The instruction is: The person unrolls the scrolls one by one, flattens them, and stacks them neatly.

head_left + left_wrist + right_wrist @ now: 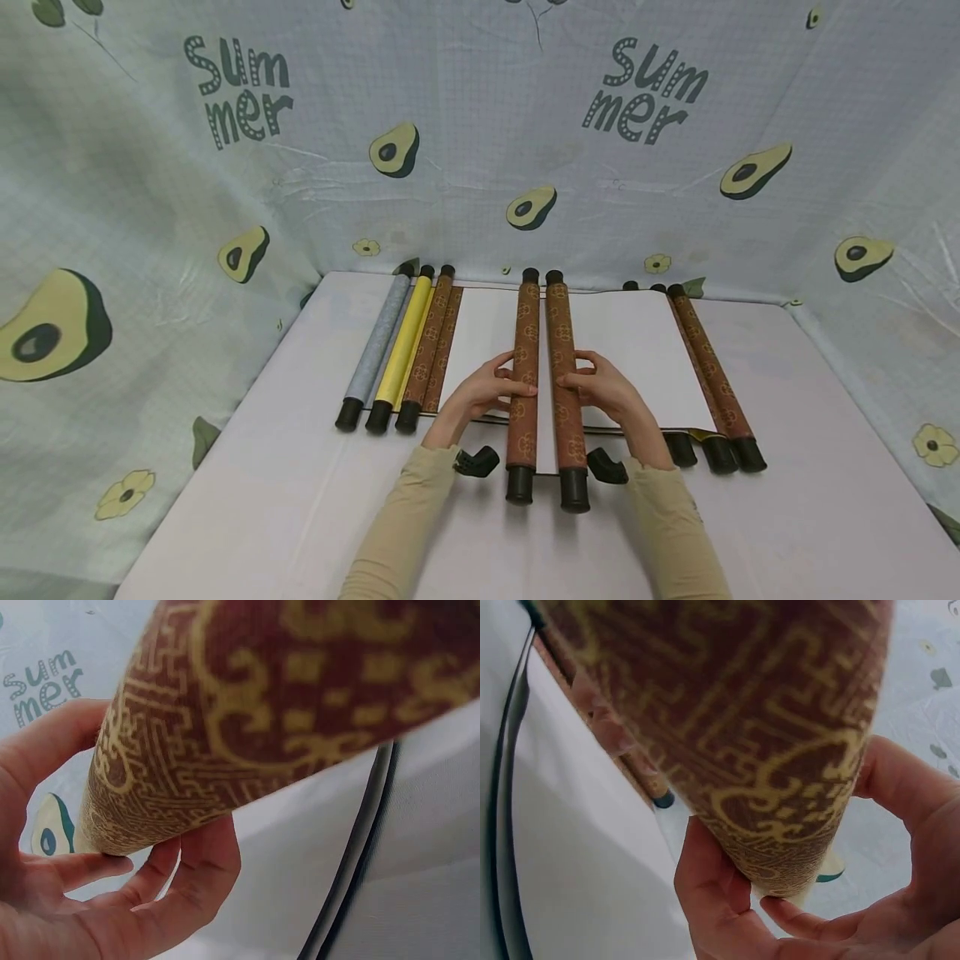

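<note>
A brown scroll with gold patterning is partly rolled from both ends, its two rolls standing side by side. My left hand (487,392) grips the left roll (522,429), with the thumb over the top and fingers curled beneath. Around the right roll (570,429) my right hand (603,387) curls in the same way. A narrow strip of white paper (546,417) shows between the rolls. Both wrist views show the patterned roll held up, with fingers (210,862) bent under it on the left. The rolls have black end caps and overlap a wide white sheet in the head view.
White sheets (630,358) lie spread on the white table (300,517). At their left are grey (378,342), yellow (405,346) and brown (429,350) rolls. Another brown roll (712,367) and black caps line the right side. An avocado-print cloth (465,108) hangs behind.
</note>
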Demonstrator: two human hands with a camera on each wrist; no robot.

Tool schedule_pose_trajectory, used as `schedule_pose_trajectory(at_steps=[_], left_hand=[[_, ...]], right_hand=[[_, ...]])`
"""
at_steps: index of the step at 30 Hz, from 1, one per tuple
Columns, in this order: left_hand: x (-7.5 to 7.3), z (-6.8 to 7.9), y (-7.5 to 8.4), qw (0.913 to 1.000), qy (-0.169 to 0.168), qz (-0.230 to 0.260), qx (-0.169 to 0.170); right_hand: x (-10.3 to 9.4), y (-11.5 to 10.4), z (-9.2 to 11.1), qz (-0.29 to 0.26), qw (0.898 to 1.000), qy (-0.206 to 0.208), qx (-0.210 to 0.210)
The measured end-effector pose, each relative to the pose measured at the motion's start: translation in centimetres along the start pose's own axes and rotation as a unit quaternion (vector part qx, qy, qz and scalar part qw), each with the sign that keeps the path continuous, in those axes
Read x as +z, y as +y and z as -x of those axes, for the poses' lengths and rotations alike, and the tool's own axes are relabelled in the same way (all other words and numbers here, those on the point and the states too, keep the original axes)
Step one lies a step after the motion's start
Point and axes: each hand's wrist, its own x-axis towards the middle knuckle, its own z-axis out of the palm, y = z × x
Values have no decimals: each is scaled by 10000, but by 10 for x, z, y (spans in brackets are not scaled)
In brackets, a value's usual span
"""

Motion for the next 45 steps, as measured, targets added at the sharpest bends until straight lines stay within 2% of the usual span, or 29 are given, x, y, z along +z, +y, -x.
schedule_pose_trajectory(at_steps=[7, 11, 14, 20, 29, 34, 42, 45], left_hand=[[-1, 1, 2, 9998, -2, -152, 92], [-2, 3, 5, 9995, -133, -140, 232], [-5, 3, 7, 9986, -289, -196, 396], [-8, 4, 9, 9942, -556, -666, 636], [-10, 1, 8, 9821, -1088, -1222, 934], [-9, 0, 6, 9792, -977, -1381, 1121], [-2, -2, 1, 9782, -258, -1635, 1253], [3, 8, 7, 9736, -80, -1861, 1319]], right_hand=[[-4, 1, 2, -308, 9991, -50, -302], [-8, 4, 2, -397, 9974, -218, -558], [-10, 6, 1, -142, 9967, -331, -722], [-14, 11, 0, 339, 9945, -447, -887], [-16, 15, 0, 892, 9910, -379, -920], [-14, 15, 1, 1119, 9886, -193, -990], [-10, 19, -1, 1754, 9740, 279, -1406], [-8, 18, 2, 1857, 9707, 313, -1490]])
